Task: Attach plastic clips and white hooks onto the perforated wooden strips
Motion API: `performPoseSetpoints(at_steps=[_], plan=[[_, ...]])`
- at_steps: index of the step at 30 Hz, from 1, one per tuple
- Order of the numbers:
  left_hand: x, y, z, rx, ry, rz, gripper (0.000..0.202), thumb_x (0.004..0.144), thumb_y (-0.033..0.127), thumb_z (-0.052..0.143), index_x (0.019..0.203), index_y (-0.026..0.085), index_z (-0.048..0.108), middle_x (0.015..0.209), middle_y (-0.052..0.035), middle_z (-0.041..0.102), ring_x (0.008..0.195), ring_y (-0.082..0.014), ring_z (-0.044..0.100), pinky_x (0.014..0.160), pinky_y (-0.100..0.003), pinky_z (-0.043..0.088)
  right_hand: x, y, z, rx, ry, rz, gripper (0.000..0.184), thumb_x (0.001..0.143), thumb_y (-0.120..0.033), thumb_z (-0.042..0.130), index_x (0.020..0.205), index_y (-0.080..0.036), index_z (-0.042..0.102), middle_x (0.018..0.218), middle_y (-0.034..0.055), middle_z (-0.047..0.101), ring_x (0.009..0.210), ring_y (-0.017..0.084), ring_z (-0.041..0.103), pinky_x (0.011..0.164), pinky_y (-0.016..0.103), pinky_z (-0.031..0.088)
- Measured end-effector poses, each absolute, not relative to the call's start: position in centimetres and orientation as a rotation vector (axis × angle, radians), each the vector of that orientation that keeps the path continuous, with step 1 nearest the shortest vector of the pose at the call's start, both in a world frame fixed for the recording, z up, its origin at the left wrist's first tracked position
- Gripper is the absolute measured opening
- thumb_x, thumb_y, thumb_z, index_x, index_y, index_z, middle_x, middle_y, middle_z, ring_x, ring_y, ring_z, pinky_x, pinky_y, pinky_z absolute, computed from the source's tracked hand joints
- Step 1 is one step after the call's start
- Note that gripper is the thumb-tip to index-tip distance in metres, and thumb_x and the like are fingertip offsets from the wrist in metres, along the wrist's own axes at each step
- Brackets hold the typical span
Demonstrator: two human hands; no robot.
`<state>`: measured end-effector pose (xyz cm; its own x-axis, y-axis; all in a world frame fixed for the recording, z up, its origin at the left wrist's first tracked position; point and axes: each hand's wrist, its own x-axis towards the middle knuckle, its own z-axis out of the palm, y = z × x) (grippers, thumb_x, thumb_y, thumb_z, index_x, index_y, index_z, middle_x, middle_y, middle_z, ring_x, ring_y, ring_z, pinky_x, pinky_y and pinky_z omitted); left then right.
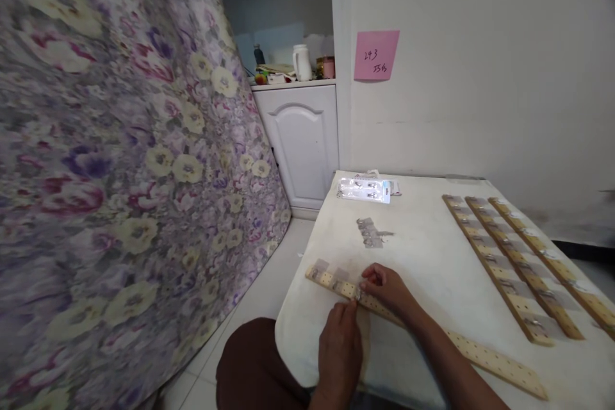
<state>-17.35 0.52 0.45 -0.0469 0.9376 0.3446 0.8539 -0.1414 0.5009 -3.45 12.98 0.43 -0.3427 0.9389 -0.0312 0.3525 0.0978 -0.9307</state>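
A long wooden strip with rows of holes (485, 355) lies slantwise along the near edge of the white table (432, 262). Its left end carries a few small clear packets with metal hooks (327, 272). My left hand (340, 349) rests on the strip from below, fingers curled with the tips against it. My right hand (387, 288) pinches a small packet down onto the strip right beside the left fingertips. A small heap of loose clear packets (372, 232) lies farther back on the table.
Three more perforated strips (519, 269) fitted with packets lie side by side at the right. A shiny plastic pack (364, 189) sits at the table's far edge. A flowered mattress (120, 173) leans at the left. A white cabinet (302, 141) and a pink note (376, 55) are behind.
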Motion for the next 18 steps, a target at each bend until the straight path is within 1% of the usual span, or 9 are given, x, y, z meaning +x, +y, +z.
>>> performPoseSetpoints(at_steps=[6, 18], plan=[[-17.37, 0.54, 0.58, 2.077, 1.97, 0.948, 0.042, 0.085, 0.007, 0.038, 0.12, 0.019, 0.055, 0.097, -0.0078, 0.06, 0.092, -0.0184, 0.058, 0.081, -0.029, 0.05, -3.57, 13.14, 0.55, -1.321, -1.832, 1.183, 0.021, 0.064, -0.028, 0.068, 0.082, -0.018, 0.062, 0.066, -0.0019, 0.061, 0.062, 0.014, 0.055, 0.058, 0.023, 0.039], [-17.33, 0.66, 0.9, 2.06, 2.007, 0.862, 0.041, 0.085, 0.008, 0.037, 0.12, 0.019, 0.055, 0.097, -0.0076, 0.06, 0.093, -0.0188, 0.058, 0.081, -0.029, 0.05, -3.83, 13.66, -0.08, -1.352, -1.795, 1.249, 0.025, 0.06, -0.024, 0.072, 0.082, -0.018, 0.062, 0.066, -0.0024, 0.061, 0.06, 0.013, 0.055, 0.056, 0.022, 0.038]])
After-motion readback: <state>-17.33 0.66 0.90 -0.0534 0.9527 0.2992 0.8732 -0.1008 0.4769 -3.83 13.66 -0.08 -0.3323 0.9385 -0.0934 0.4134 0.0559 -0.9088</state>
